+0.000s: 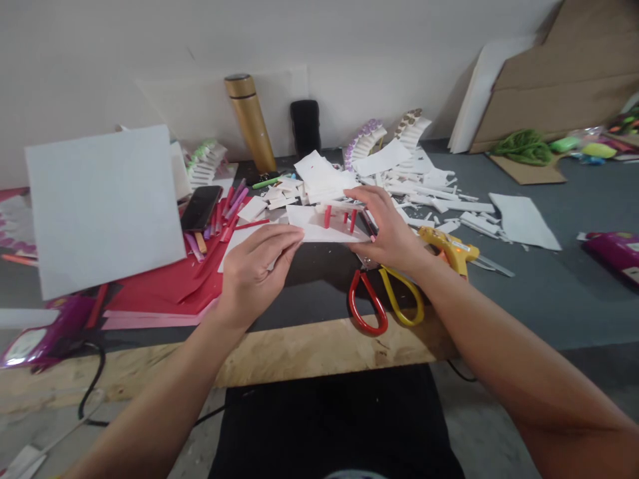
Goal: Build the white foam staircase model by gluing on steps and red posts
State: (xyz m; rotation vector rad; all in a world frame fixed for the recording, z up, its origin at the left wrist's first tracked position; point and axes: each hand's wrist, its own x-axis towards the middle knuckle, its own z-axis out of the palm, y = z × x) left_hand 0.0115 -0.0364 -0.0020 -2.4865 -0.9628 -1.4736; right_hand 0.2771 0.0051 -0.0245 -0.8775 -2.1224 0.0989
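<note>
Between my hands is a small white foam-board model (314, 231), a flat base with several short red posts (327, 217) and a white strip resting on top of them. My left hand (262, 266) pinches the base at its left edge, thumb and fingertips together. At the other end my right hand (387, 226) grips the model, fingers over the top and thumb below. Under my right wrist lie scissors with one red handle (367, 303) and one yellow handle (407, 296). A yellow glue gun (449, 249) lies just beyond my right forearm.
White foam scraps (434, 199) cover the table's back middle. Behind them stand a gold flask (251, 126) and small curved stair models (363, 143). A white board (104, 206), phone (200, 207) and red sheets (154, 286) are left. Cardboard (564, 93) leans back right.
</note>
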